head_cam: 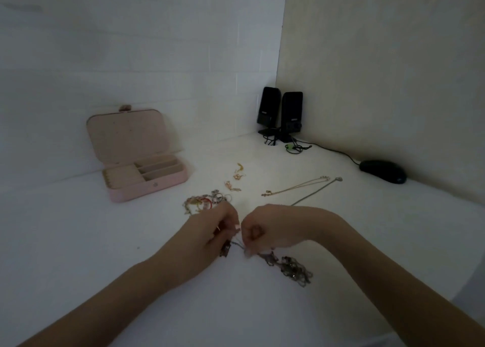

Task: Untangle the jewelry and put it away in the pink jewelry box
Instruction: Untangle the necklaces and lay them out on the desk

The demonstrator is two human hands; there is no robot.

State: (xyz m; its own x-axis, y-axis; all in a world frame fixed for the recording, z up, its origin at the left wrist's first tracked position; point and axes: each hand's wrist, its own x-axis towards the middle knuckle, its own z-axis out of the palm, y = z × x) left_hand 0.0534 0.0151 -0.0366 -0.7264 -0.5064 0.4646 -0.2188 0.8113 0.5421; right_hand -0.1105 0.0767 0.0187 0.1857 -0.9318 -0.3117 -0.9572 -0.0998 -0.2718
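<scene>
The pink jewelry box stands open at the far left of the white desk, its compartments apparently still unfilled. Nearer, the left hand and right hand each pinch a strand of the dark tangled chain lying just beside them, so untangling is under way. Next, I judge, comes gently teasing the strands apart.

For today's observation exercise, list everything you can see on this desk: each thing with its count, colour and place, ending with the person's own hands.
pink rectangular jewelry box: one, pink, lid open, left on the white table
tangled heap of rings and bracelets: one, mixed colours with red, just beyond the left hand
small gold earrings: a few, gold, table centre
thin gold chain necklace: one, gold, right of centre
thin silver chain necklace: one, silver, beside the gold one
dark beaded tangled chain: one, dark, trailing below the right hand
black desktop speakers: two, black, back corner
black computer mouse: one, black, far right
left hand: fingers pinch the dark chain
right hand: fingers pinch the same chain
</scene>
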